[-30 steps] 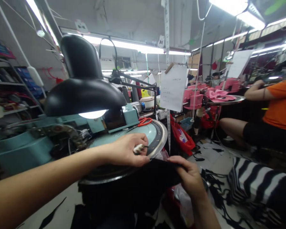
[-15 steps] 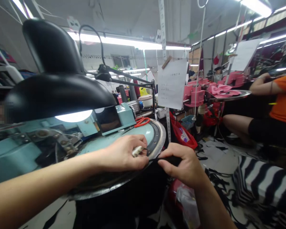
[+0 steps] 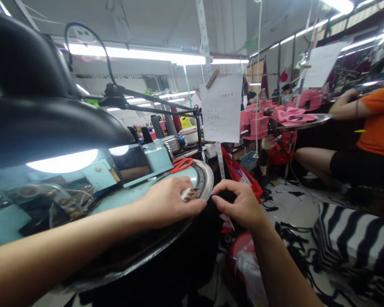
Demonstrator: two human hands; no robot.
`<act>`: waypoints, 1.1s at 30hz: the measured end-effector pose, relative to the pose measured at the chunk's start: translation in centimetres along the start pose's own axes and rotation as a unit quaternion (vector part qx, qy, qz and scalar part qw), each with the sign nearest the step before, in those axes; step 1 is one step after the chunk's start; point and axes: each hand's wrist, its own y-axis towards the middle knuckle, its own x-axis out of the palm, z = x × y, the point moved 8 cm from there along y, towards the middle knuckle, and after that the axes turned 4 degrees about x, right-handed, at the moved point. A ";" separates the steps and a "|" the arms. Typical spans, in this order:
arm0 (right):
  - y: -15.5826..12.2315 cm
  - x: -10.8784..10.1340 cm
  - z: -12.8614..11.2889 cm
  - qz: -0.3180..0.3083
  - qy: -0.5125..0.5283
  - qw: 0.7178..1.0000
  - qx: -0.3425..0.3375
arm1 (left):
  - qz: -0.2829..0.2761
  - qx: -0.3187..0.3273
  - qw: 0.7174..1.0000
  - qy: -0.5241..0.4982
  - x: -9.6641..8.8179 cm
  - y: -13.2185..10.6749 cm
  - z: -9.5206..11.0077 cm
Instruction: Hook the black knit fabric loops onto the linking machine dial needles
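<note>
My left hand rests on the round rim of a teal linking machine, fingers closed round a small white tool. My right hand is just right of it, fingers pinched on the edge of a black knitted fabric that hangs down from the rim. The two hands nearly touch at the rim.
A black desk lamp hangs lit over the machine at left. Orange scissors lie on the machine top. A paper sheet hangs ahead. A person in orange sits at a pink machine at right. Striped fabric lies lower right.
My right hand has risen from below the rim up to it, closing in on my left hand. The view has swung left and nearer the lamp.
</note>
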 end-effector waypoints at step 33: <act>-30.2 12.1 14.8 0.029 0.008 0.852 0.523 | 0.391 0.326 0.861 0.007 -5.8 -18.5 5.4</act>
